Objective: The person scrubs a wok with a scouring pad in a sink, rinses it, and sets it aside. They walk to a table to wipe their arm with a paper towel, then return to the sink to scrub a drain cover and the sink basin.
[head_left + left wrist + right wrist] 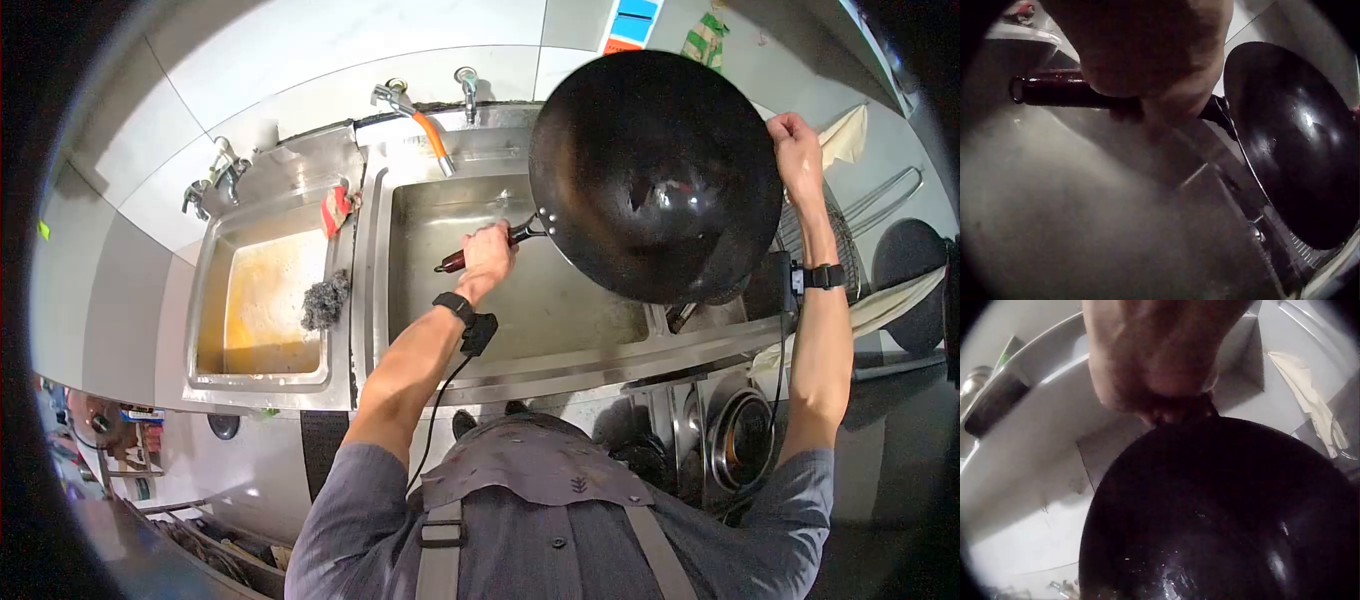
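Note:
A large black wok [650, 180] is held up over the right side of the sink basin, its wet, shiny inside facing the head camera. My left hand [487, 258] grips its long dark red handle [1054, 89], whose end loop sticks out past the fist. At the opposite rim, my right hand [797, 150] holds the wok by a small grip, mostly hidden by the fingers in the right wrist view. Below the left hand lies the steel basin [400, 290], with cloudy water [540, 320] in it.
A smaller sink [205, 345] on the left has a red cloth [336, 210] and a dark scrubber [325, 300] on its edge. A faucet with an orange hose [430, 135] stands behind the basin. Wire strainers [850, 250] and a pale cloth [845, 135] are at the right.

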{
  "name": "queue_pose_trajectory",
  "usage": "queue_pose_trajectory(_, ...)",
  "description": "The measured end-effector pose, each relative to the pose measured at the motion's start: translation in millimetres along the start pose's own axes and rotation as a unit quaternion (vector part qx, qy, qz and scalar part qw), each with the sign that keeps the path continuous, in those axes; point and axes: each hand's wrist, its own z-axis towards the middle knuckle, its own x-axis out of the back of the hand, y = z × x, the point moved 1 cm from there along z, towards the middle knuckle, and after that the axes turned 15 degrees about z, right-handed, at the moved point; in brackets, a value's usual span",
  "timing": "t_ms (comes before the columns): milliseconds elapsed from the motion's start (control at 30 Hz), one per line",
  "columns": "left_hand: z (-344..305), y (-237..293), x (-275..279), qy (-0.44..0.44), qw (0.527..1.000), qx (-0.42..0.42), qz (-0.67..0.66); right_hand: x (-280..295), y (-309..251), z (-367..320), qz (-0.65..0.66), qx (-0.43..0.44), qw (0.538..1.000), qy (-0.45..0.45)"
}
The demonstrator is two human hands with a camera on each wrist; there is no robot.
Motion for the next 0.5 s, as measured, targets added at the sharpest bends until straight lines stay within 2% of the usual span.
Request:
queue_pose_trajectory(100, 5.2, -11.7, -37.9, -0.025, 1.0, -0.008, 0.004, -21.1, 26.0, -6.5, -0.081, -0.006, 0.996, -0.039)
queue_pose_trajectory(167, 3.0, -21.5, -59.6, -0.025, 1.0, -0.007, 0.003, -40.8, 40.3, -15.3, -0.123, -0.041, 0.989, -0.07)
queue_pose_trajectory(267, 1.6, -38.0, -93.7, -0.105, 0.994, 0.011, 0.021, -65.2, 45.6, -33.7, -0.147, -0.039, 0.984, -0.09)
queue_pose_trajectory(300, 0.0, -41.5, -93.7, -0.108, 0.994, 0.016, 0.021, -72.6, 43.9, -38.6, -0.166, -0.046, 0.98, -0.103)
queue_pose_trajectory(400, -7.8, -50.2, -87.7, -0.229, 0.973, 0.009, 0.01, -91.5, 36.2, -52.6, -0.164, -0.044, 0.977, -0.127)
queue_pose_trajectory(433, -8.2, -58.1, -82.5, -0.233, 0.972, 0.011, 0.01, -97.7, 33.6, -56.0, -0.166, -0.035, 0.976, -0.135)
queue_pose_trajectory(500, -8.3, -84.2, -72.1, -0.308, 0.948, 0.001, 0.084, -108.6, 36.1, -60.7, -0.18, -0.032, 0.972, -0.148)
